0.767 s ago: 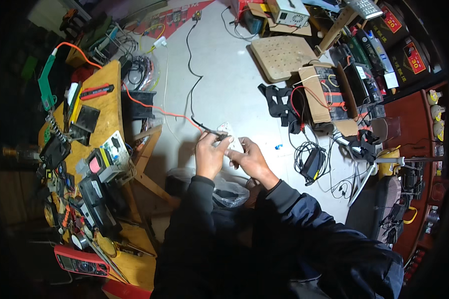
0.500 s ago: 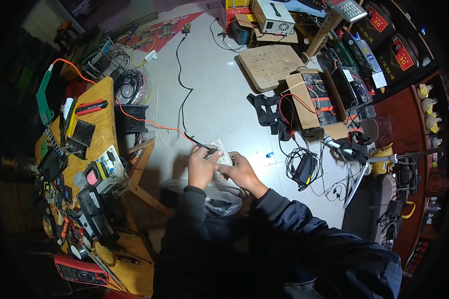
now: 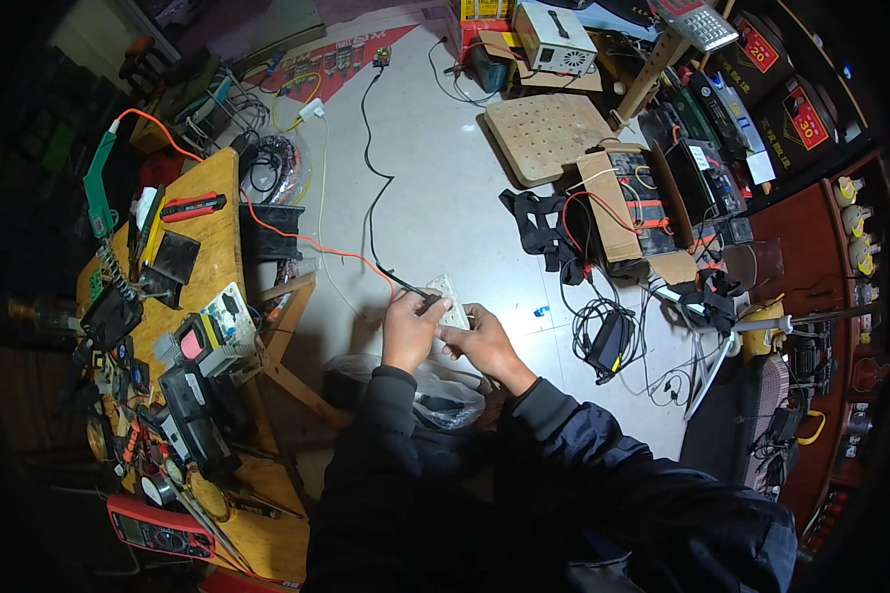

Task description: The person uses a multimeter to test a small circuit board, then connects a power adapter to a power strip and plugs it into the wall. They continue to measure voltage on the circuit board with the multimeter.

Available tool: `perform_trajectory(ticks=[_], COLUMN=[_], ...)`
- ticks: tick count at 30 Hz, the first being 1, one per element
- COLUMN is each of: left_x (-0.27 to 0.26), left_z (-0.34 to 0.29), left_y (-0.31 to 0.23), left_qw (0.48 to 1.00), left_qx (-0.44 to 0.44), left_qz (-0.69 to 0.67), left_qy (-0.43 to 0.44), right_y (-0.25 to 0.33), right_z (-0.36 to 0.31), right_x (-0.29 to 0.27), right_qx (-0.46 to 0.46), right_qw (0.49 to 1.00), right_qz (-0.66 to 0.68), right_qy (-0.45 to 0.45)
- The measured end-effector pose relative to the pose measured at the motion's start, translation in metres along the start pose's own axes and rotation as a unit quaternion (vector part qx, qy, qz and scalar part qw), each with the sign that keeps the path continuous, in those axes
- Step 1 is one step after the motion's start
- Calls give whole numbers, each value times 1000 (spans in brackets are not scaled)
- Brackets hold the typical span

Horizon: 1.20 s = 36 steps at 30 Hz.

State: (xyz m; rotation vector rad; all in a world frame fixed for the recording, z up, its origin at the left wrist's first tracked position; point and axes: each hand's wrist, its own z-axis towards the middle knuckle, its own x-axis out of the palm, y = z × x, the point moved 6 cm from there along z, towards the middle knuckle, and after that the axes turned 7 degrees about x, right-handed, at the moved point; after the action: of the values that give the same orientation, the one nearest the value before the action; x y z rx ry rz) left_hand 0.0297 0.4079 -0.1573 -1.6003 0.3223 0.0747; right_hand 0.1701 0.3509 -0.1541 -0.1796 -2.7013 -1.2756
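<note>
the left hand [image 3: 408,329] and the right hand [image 3: 482,343] meet over the pale floor [image 3: 445,168], just in front of the person's dark sleeves. between them sits a small white rectangular module [image 3: 452,299], held up off the floor; the right hand's fingers close on its lower edge from the right, while the left hand's fingers are curled shut on a thin black probe [image 3: 412,289] whose tip lies against the module's left side. from the probe a black cable [image 3: 371,188] runs away across the floor toward the top of the view, and a red wire [image 3: 297,240] runs off to the left toward the wooden table [image 3: 222,198]. that table stands at the person's left, crowded with small electronic parts, a red-handled tool [image 3: 192,207] and a green clamp-like tool [image 3: 99,183]; a red multimeter [image 3: 158,529] lies at its near end. below the hands, close to the sleeves, lies a crumpled clear plastic bag [image 3: 435,395]. to the right on the floor are a coil of black cable with an adapter [image 3: 608,341], an open cardboard box [image 3: 628,203] holding batteries with red wires, and a perforated wooden board [image 3: 549,133] beyond it. a small blue piece [image 3: 541,312] lies on the floor just right of the hands.
</note>
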Motion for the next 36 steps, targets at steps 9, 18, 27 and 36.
perform_trajectory(ticks=[9, 18, 27, 36], left_x=[-1, -2, -1, -1], left_z=[2, 2, 1, 1], left_y=[4, 1, -1, -3], left_qw=[1000, 1000, 1000, 1000], left_qx=[6, 4, -5, -7], left_qz=[-3, 12, -8, -5], left_qy=[-3, -3, -8, -9], right_y=[3, -2, -2, -3], right_z=[-1, 3, 4, 5], right_x=[1, 2, 1, 0], right_qx=[-4, -4, -11, -8], right_qw=[1000, 1000, 1000, 1000], right_qz=[5, 17, 12, 11], right_qy=[1, 7, -2, -2])
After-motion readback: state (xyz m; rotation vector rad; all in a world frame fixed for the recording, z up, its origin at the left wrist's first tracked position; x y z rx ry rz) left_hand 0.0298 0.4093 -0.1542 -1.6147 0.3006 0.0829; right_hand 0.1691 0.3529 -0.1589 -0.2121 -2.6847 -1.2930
